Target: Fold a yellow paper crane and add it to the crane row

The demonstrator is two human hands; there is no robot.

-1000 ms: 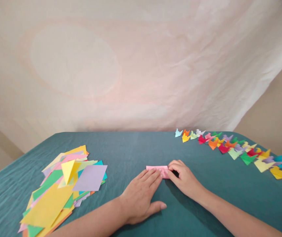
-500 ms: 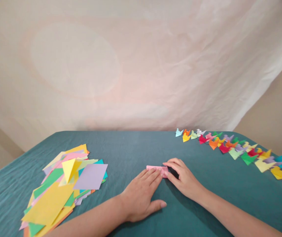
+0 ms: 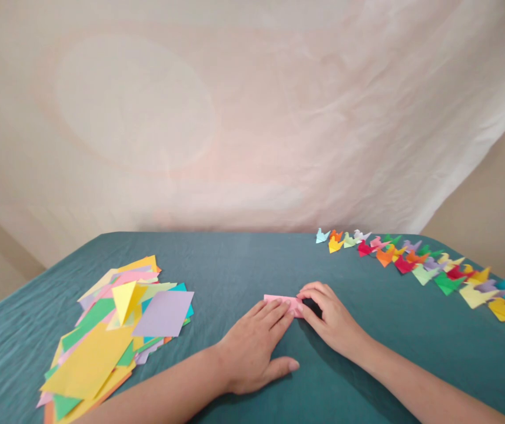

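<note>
A small folded strip of pink paper (image 3: 295, 307) lies on the table in front of me, partly hidden under my fingers. My left hand (image 3: 256, 348) rests flat across it, fingers stretched out and the thumb spread off to the side. At the strip's right end, my right hand (image 3: 335, 323) is curved, with thumb and index finger closed on the paper's edge.
A dark green cloth covers the table (image 3: 230, 265). On the left lies a loose pile of coloured paper sheets (image 3: 89, 362), a folded yellow piece (image 3: 123, 299) on top. Several folded paper birds (image 3: 449, 284) stand in rows along the right side. A pale sheet (image 3: 252, 118) hangs behind.
My right thumb and index finger have shifted slightly right along the end of the pink paper. My left hand stays pressed on it. The whole view has moved a little.
</note>
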